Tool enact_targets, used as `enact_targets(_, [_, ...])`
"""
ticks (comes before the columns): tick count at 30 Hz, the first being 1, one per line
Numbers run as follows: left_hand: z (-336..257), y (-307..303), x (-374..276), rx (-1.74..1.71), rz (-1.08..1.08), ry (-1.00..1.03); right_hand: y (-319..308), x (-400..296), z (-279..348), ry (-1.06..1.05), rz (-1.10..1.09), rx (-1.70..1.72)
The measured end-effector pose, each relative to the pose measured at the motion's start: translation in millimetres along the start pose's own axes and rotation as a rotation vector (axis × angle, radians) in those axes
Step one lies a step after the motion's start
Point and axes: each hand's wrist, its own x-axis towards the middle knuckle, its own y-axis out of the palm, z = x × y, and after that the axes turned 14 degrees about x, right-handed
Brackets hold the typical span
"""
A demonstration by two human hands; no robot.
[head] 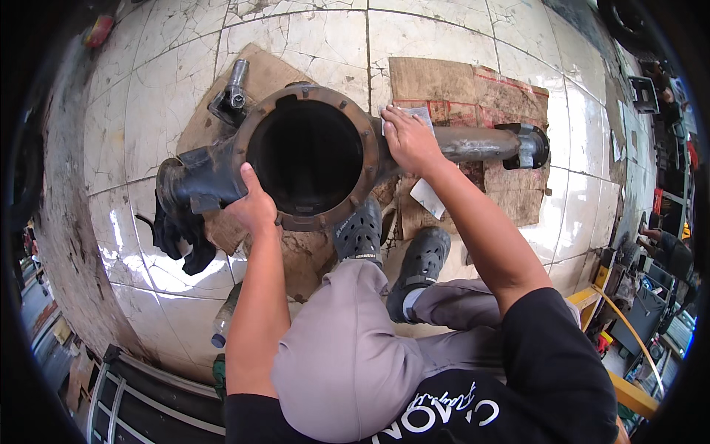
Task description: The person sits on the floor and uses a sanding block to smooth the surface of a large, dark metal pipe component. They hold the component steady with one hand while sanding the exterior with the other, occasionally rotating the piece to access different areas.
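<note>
A steel axle housing (471, 143) with a round, open centre and a studded flange lies across cardboard on the tiled floor. My left hand (254, 206) grips the lower left edge of the flange, thumb up on its face. My right hand (407, 139) presses a greyish sheet (422, 115), which looks like sandpaper, against the tube just right of the flange; its fingers lie together over the sheet. Another pale sheet (427, 198) lies on the cardboard below my right wrist. The inside of the housing is too dark to make out.
Cardboard pieces (516, 202) lie under the housing. A metal tool or part (237, 83) rests behind its left side, and a black cloth (186, 244) in front. A plastic bottle (222, 324) is near my left forearm. A yellow metal frame (632, 391) stands at the right, a ladder-like metal frame (113, 405) lower left.
</note>
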Motion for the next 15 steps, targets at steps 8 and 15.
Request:
enact_targets(8, [-11.0,-2.0,-8.9,0.073,-0.048,-0.101,1.3,-37.5,-14.0,-0.162,-0.189,-0.130])
enact_targets(15, [-7.2,-8.0,-9.4,0.013,-0.026,-0.059,18.6,-63.5,-11.7,-0.330,-0.165,-0.170])
